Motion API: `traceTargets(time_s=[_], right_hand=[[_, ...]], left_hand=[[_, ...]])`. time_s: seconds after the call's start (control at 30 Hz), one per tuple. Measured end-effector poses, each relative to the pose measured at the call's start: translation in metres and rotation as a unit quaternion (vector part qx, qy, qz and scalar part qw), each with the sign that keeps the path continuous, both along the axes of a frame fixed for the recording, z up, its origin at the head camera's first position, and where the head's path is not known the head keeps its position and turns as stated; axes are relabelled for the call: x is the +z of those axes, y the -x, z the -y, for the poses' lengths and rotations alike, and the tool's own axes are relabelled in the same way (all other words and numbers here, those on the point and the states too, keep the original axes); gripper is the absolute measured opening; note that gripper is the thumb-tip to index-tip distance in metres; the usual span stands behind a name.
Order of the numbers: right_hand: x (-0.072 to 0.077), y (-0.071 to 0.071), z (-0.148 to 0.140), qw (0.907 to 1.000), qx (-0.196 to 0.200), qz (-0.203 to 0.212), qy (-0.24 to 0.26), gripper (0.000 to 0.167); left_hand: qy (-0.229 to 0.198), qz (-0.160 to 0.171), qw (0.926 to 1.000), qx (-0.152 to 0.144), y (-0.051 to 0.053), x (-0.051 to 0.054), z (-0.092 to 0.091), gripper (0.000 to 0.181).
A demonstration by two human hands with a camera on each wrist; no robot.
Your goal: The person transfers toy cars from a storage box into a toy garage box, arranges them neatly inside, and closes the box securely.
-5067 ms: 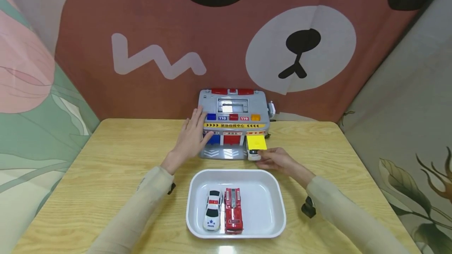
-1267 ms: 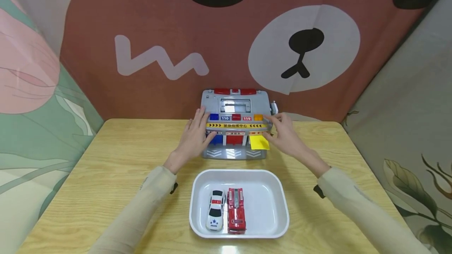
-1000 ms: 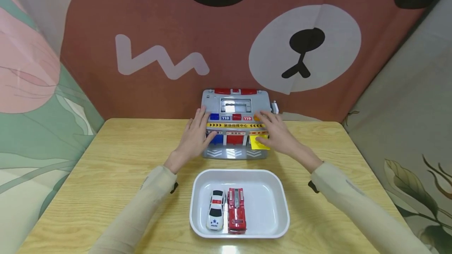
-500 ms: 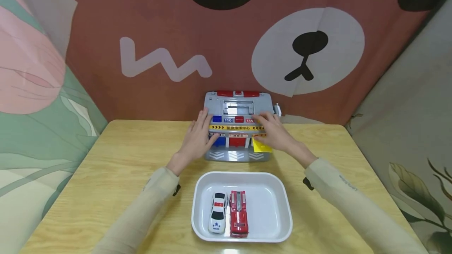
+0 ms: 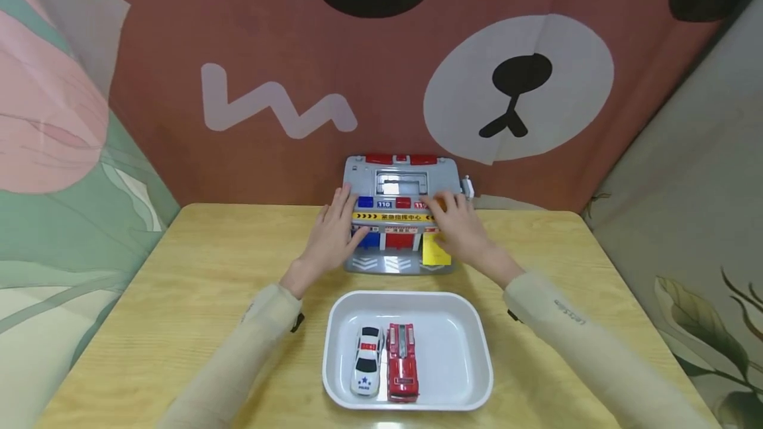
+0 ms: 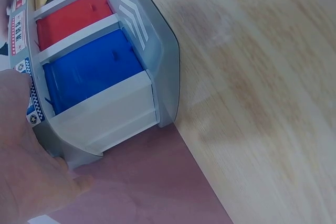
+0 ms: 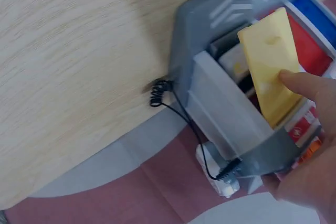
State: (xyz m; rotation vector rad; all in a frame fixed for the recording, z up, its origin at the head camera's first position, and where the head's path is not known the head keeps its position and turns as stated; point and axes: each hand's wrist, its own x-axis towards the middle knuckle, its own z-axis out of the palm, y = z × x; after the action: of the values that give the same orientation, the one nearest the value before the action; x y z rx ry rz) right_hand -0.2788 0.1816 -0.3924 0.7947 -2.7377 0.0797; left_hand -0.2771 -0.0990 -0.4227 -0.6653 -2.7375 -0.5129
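A grey toy emergency station [image 5: 398, 217] has a blue door [image 6: 94, 69], a red door [image 6: 73, 19] and a yellow door [image 7: 270, 61]. The blue and red doors are down, while the yellow one stands ajar. Behind it, part of a white toy vehicle [image 7: 234, 61] shows inside the bay. My right hand [image 5: 467, 234] has its thumb pressed on the yellow door and its fingers over the roof's front right. Against the station's left side rests my left hand [image 5: 324, 237], fingers extended and thumb across the front edge.
A white tray [image 5: 453, 406] in front of the station holds a toy police car [image 5: 366, 363] and a red toy fire truck [image 5: 402, 363]. On the station's right side hangs a white handset [image 7: 218, 174] with a coiled black cord [image 7: 159, 93]. A printed curtain [image 5: 268, 164] stands behind the table.
My right hand has left the white vehicle, which has gone into the right bay. It has moved up to the roof, its thumb now on the yellow door, which has swung lower. My left hand stays put.
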Motion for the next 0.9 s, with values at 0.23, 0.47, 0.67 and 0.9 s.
traceTargets(time_s=[0.23,0.47,0.67,0.9], right_hand=[[-0.01,0.006,-0.003,0.9969,0.017,-0.072,-0.025,0.087],[-0.011,0.01,-0.005,0.9963,0.014,-0.081,-0.024,0.088],[-0.014,0.01,-0.003,0.9952,0.001,-0.091,-0.034,0.086],[-0.02,0.011,-0.001,0.9928,-0.013,-0.115,-0.03,0.08]], left_hand=[[-0.01,-0.01,0.9999,-0.004,-0.001,0.001,0.002,0.072],[-0.003,-0.011,0.9999,-0.005,0.001,0.003,0.003,0.073],[0.0,-0.009,1.0,0.0,0.0,0.003,0.003,0.072],[-0.001,-0.006,1.0,0.003,-0.001,0.003,0.002,0.072]])
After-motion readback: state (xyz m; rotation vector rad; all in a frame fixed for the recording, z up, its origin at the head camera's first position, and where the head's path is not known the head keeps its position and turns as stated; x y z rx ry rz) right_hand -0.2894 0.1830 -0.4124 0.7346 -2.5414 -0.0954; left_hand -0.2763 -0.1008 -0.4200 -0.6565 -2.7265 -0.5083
